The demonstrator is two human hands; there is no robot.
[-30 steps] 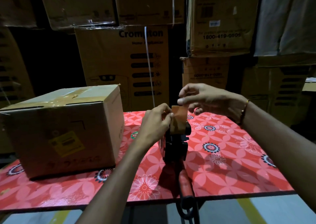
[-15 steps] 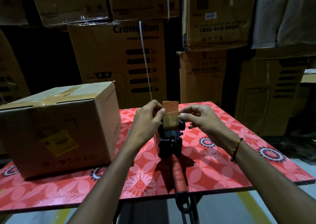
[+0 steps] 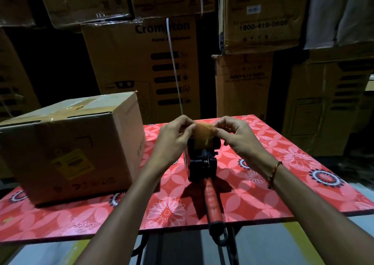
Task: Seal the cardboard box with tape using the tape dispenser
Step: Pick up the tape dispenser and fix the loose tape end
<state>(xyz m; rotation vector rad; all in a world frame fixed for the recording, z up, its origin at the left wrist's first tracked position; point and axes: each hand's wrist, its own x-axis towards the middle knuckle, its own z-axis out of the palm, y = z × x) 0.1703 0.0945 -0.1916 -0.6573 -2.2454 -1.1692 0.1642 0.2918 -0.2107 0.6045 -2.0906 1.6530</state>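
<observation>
Tape dispenser [image 3: 203, 162], black-bodied with a red handle [image 3: 212, 202], lying on the table [image 3: 283, 184] near its front edge, the handle pointing toward the viewer and reaching the edge. A brown tape strip [image 3: 203, 134] rises from the dispenser's far end. Left hand [image 3: 174, 141] and right hand [image 3: 236, 137] meet over that end, fingertips of each pinched on opposite side edges of the tape strip, holding it spread between them. A beaded bracelet [image 3: 273, 173] circles the right wrist. Cardboard box [image 3: 68, 149] standing on the left part of the table, well apart from the dispenser; brown tape crosses its closed top flaps and a yellow label [image 3: 71, 163] marks its near face. The table carries a red floral covering. Stacked printed cartons [image 3: 141, 66] fill the dim background behind the table.
</observation>
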